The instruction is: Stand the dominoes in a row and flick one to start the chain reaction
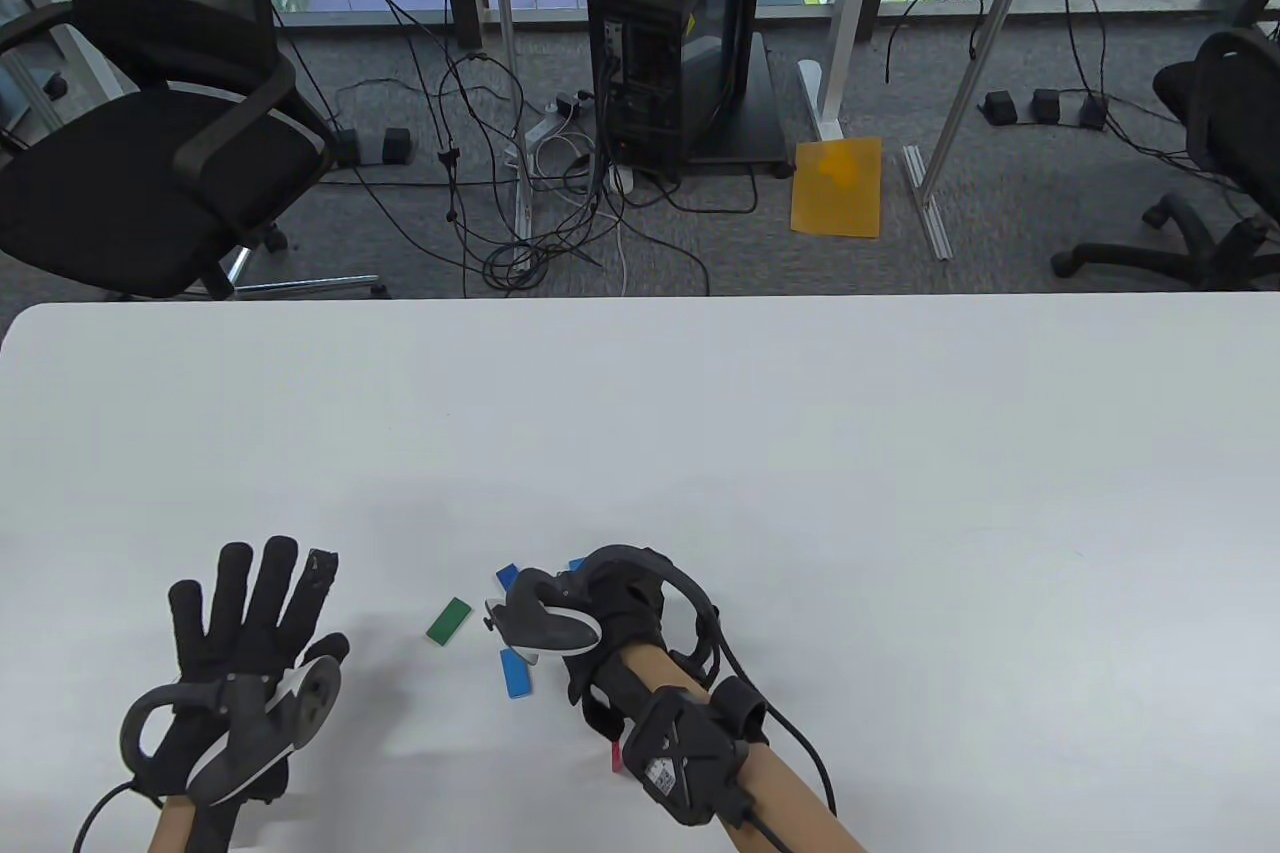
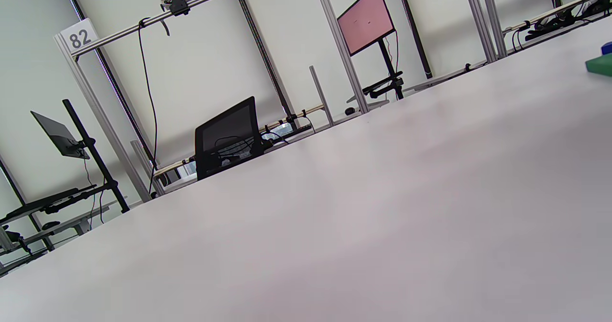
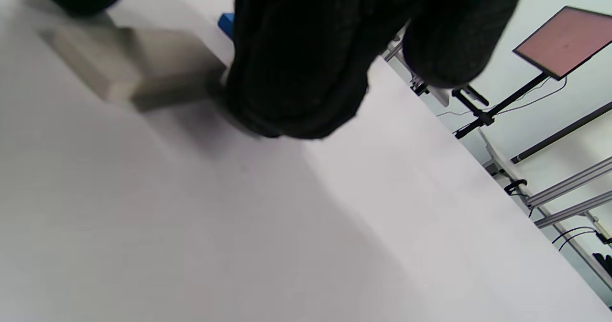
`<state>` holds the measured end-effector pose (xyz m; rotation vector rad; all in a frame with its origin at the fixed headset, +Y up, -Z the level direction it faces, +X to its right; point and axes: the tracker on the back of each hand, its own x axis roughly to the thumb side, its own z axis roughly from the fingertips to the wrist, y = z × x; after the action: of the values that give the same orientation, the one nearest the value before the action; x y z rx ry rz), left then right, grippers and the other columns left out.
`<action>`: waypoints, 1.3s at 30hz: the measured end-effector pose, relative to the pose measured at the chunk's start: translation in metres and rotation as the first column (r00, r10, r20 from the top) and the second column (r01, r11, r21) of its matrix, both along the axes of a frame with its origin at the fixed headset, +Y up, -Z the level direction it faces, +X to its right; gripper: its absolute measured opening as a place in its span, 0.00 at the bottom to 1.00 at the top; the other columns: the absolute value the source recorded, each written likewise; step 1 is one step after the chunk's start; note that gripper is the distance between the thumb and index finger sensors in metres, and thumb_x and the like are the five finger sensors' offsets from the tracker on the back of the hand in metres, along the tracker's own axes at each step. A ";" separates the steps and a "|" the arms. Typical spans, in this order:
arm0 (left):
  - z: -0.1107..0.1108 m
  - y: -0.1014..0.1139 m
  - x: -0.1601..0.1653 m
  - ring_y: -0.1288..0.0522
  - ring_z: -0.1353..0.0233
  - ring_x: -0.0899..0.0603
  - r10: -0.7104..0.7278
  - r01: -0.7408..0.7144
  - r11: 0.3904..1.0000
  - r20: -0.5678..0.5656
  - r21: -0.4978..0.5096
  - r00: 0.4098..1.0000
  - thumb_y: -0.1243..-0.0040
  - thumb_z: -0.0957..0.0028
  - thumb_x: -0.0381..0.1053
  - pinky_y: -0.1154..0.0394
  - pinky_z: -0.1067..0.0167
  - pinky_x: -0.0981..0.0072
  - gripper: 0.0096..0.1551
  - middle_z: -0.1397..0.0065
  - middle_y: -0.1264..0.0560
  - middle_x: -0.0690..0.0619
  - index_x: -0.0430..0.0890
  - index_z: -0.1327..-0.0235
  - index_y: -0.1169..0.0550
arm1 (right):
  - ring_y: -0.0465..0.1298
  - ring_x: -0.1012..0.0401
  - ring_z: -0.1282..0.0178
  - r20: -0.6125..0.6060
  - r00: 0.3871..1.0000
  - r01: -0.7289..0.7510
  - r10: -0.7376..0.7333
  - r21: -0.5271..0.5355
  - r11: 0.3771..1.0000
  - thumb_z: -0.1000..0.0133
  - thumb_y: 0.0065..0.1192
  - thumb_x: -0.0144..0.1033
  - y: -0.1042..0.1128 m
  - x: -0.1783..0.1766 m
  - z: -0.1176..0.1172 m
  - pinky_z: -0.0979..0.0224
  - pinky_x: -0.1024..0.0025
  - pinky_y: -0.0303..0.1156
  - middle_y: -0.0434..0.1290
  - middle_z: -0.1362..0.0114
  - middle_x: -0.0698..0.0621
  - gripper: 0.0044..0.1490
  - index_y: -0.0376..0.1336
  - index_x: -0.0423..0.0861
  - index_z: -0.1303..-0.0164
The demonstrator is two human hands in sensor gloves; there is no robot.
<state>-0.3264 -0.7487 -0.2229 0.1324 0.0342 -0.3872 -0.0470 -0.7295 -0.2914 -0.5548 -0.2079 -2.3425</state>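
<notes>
With the left hand (image 1: pixel 245 638) spread flat at eight o'clock and the right hand (image 1: pixel 600 613) curled over flat-lying dominoes (image 1: pixel 448 620) on the tabletop (image 1: pixel 800 453), its grip unclear, a careless sweep risked scattering them.

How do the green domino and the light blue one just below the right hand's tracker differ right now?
Colour: the green domino is dark green, the light blue domino pale blue. Pose: the green one lies slanted, its far end tipped right; the blue one points nearly straight away. Place: the green one lies apart in the gap between the hands; the blue one lies close beside the right hand. Both lie flat on the table, not yet standing.
</notes>
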 end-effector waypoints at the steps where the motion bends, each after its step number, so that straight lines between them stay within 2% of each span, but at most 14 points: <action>1: 0.000 0.000 0.000 0.57 0.10 0.38 -0.002 0.002 1.000 -0.001 -0.003 1.000 0.85 0.53 0.72 0.58 0.20 0.33 0.43 0.08 0.54 0.58 0.63 0.22 0.67 | 0.83 0.65 0.60 -0.004 1.000 0.001 -0.001 -0.007 1.000 0.56 0.51 0.62 0.002 0.001 0.000 0.40 0.48 0.73 0.83 0.44 0.52 0.51 0.68 0.37 0.35; 6: 0.000 0.000 0.001 0.57 0.10 0.38 -0.007 0.007 1.000 -0.001 -0.009 1.000 0.85 0.53 0.72 0.58 0.20 0.33 0.43 0.08 0.54 0.58 0.63 0.22 0.68 | 0.83 0.67 0.62 -0.019 1.000 -0.013 0.013 -0.033 0.999 0.57 0.58 0.55 0.006 -0.002 -0.002 0.40 0.48 0.73 0.83 0.46 0.55 0.47 0.68 0.35 0.35; 13: 0.000 0.000 0.001 0.57 0.09 0.38 -0.003 0.003 1.000 0.006 -0.004 1.000 0.86 0.53 0.72 0.59 0.20 0.33 0.43 0.08 0.55 0.58 0.64 0.22 0.67 | 0.82 0.67 0.60 -0.072 0.993 -0.101 0.096 -0.060 0.993 0.59 0.60 0.54 0.016 0.003 -0.003 0.38 0.48 0.72 0.81 0.44 0.56 0.49 0.66 0.35 0.34; 16: -0.001 -0.001 0.000 0.57 0.09 0.38 0.001 -0.001 1.000 0.011 -0.001 1.000 0.86 0.53 0.72 0.59 0.20 0.33 0.43 0.07 0.55 0.58 0.64 0.22 0.67 | 0.81 0.66 0.59 -0.084 0.994 -0.072 0.069 -0.035 0.997 0.60 0.59 0.54 0.031 0.012 -0.002 0.37 0.47 0.71 0.80 0.42 0.55 0.46 0.64 0.42 0.34; 21: -0.001 -0.002 0.001 0.57 0.09 0.38 -0.006 0.006 1.000 0.015 -0.002 1.000 0.86 0.53 0.72 0.59 0.20 0.33 0.43 0.08 0.55 0.58 0.64 0.22 0.67 | 0.81 0.65 0.59 -0.071 0.997 0.022 -0.020 0.028 0.999 0.59 0.58 0.53 0.072 0.045 0.002 0.37 0.46 0.70 0.80 0.41 0.53 0.43 0.60 0.51 0.32; 25: -0.001 -0.004 0.002 0.57 0.09 0.39 -0.014 0.014 1.000 0.013 -0.008 1.000 0.86 0.53 0.72 0.59 0.20 0.33 0.43 0.08 0.55 0.58 0.64 0.22 0.67 | 0.81 0.64 0.60 -0.061 0.995 0.079 -0.074 0.083 0.993 0.59 0.58 0.52 0.107 0.082 0.013 0.37 0.45 0.70 0.80 0.41 0.52 0.39 0.63 0.54 0.35; 29: -0.001 -0.004 0.002 0.57 0.09 0.39 -0.009 0.009 1.000 0.016 -0.010 1.000 0.86 0.53 0.72 0.59 0.20 0.33 0.43 0.08 0.55 0.58 0.64 0.22 0.67 | 0.80 0.65 0.60 -0.005 0.994 0.109 -0.109 0.149 0.983 0.60 0.58 0.52 0.132 0.129 0.033 0.37 0.45 0.70 0.80 0.41 0.53 0.37 0.63 0.56 0.38; 36: 0.000 -0.004 0.003 0.57 0.10 0.39 -0.015 0.015 1.000 0.018 -0.008 1.000 0.86 0.53 0.72 0.58 0.20 0.33 0.43 0.08 0.54 0.58 0.64 0.22 0.67 | 0.80 0.66 0.59 0.076 0.961 0.245 -0.266 0.215 0.945 0.59 0.59 0.52 0.139 0.194 0.071 0.36 0.45 0.70 0.78 0.38 0.53 0.29 0.63 0.59 0.46; 39: -0.001 -0.004 0.003 0.57 0.10 0.39 -0.010 0.011 1.000 0.017 -0.009 1.000 0.86 0.53 0.72 0.58 0.20 0.33 0.43 0.08 0.54 0.58 0.64 0.22 0.67 | 0.79 0.66 0.58 0.086 0.946 0.283 -0.314 0.259 0.924 0.59 0.60 0.51 0.128 0.183 0.089 0.36 0.45 0.70 0.77 0.37 0.54 0.28 0.64 0.58 0.48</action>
<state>-0.3230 -0.7532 -0.2235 0.1270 0.0149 -0.3967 0.1360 -0.6015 -0.2027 -0.3347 0.1174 -2.6531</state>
